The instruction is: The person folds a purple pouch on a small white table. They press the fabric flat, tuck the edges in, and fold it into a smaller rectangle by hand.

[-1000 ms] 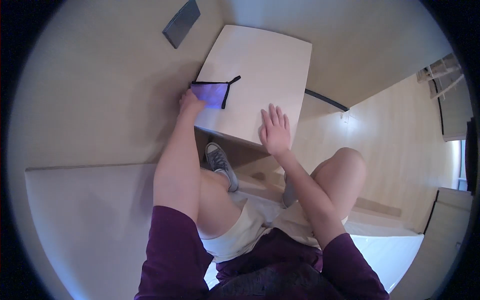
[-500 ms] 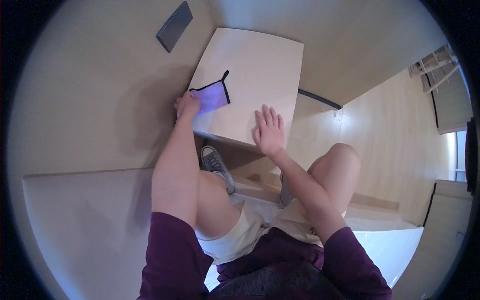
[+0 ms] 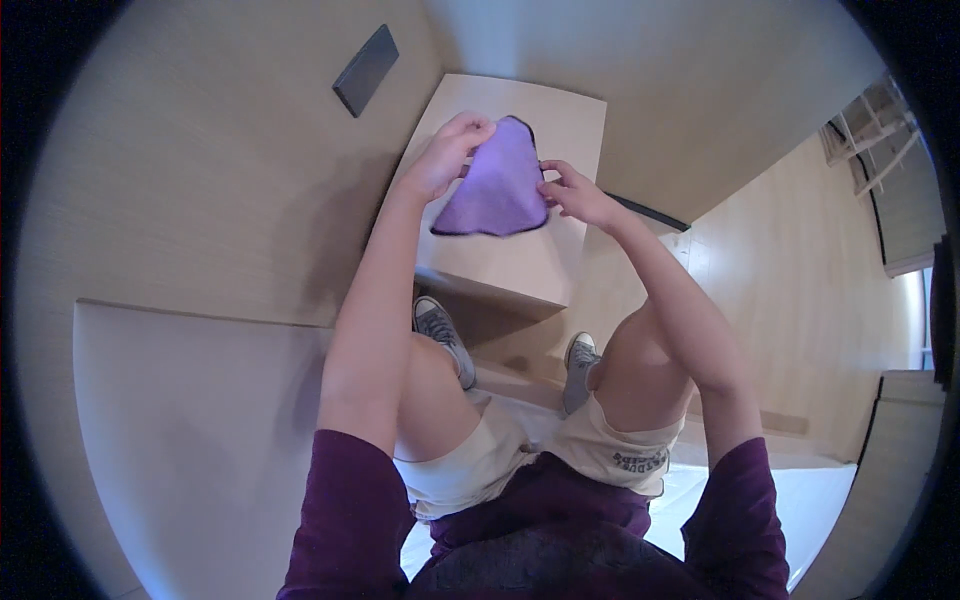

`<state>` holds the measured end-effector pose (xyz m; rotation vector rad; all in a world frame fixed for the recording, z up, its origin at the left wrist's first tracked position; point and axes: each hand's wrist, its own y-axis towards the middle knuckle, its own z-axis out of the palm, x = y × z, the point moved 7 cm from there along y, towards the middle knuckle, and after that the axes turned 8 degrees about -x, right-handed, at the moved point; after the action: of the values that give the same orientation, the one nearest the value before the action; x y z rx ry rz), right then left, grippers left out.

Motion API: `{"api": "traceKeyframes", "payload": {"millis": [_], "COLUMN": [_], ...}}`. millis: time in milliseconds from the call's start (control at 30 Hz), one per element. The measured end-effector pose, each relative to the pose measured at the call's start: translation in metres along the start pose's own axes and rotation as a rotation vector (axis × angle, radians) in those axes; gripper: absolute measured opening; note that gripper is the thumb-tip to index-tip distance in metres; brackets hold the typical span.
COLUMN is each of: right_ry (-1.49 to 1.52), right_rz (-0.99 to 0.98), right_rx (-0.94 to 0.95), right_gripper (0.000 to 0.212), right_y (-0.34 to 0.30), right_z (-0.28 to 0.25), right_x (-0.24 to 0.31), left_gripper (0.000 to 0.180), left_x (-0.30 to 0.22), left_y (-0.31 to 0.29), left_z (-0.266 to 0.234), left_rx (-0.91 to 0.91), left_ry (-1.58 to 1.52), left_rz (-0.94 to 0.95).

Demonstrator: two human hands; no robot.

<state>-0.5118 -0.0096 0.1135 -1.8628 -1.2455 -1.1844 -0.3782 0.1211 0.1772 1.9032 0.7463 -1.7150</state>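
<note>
A purple cleaning cloth (image 3: 495,190) with a dark edging hangs spread above the pale top of a small cabinet (image 3: 556,262). Its upper left edge is pinched between the thumb and fingers of my left hand (image 3: 450,155). On the opposite side, my right hand (image 3: 578,194) grips the cloth's right edge with thumb and fingertips, fingers bent. The lower edge droops in a loose curve. Whether that lower edge touches the cabinet top I cannot tell.
A wood-toned wall (image 3: 230,200) stands close on the left, with a dark flat panel (image 3: 366,71) on it. Another wall panel (image 3: 660,90) rises behind the cabinet. My shoes (image 3: 440,335) are below its front edge. A white rack (image 3: 875,135) is at the far right.
The cloth, folded on the cabinet top before, has been raised and opened out. My right hand has left the cabinet top and taken its right edge; my left hand has moved up and right.
</note>
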Motion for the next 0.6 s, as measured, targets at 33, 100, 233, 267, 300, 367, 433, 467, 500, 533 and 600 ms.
{"api": "traceKeyframes", "payload": {"millis": [33, 100, 233, 267, 300, 367, 433, 467, 500, 533, 600], "right_ry": [0.101, 0.318, 0.522, 0.525, 0.462, 0.400, 0.299, 0.304, 0.260, 0.208, 0.230], "right_rz": [0.188, 0.363, 0.137, 0.138, 0.118, 0.099, -0.064, -0.065, -0.034, 0.000, -0.034], "right_rx": [0.005, 0.052, -0.063, -0.060, -0.159, -0.254, -0.295, -0.295, -0.300, -0.311, -0.389], "right_gripper": [0.051, 0.044, 0.043, 0.043, 0.045, 0.047, 0.042, 0.042, 0.037, 0.033, 0.022], "right_y": [-0.001, -0.005, -0.007, -0.008, -0.009, -0.010, -0.007, -0.005, -0.001, 0.003, 0.012], "right_z": [0.001, 0.000, -0.012, -0.008, -0.012, -0.017, -0.022, -0.024, -0.027, -0.034, -0.046], "right_x": [0.003, 0.016, 0.043, 0.045, 0.046, 0.046, 0.053, 0.052, 0.046, 0.037, 0.023], "left_gripper": [0.016, 0.018, 0.017, 0.018, 0.018, 0.017, 0.018, 0.018, 0.018, 0.019, 0.020], "left_x": [-0.010, -0.027, -0.047, -0.049, -0.051, -0.046, -0.045, -0.044, -0.042, -0.041, -0.036], "left_y": [-0.009, -0.024, -0.038, -0.041, -0.044, -0.051, -0.052, -0.052, -0.052, -0.048, -0.041], "left_z": [0.007, 0.023, 0.050, 0.054, 0.056, 0.063, 0.066, 0.068, 0.066, 0.066, 0.062], "left_rx": [0.080, 0.163, 0.271, 0.304, 0.304, 0.346, 0.362, 0.378, 0.376, 0.327, 0.276], "left_ry": [-0.174, -0.343, -0.393, -0.353, -0.354, -0.161, -0.090, -0.023, -0.019, -0.015, -0.010], "left_rz": [-0.088, -0.178, -0.104, -0.069, -0.071, -0.163, -0.147, -0.131, -0.134, -0.133, -0.134]}}
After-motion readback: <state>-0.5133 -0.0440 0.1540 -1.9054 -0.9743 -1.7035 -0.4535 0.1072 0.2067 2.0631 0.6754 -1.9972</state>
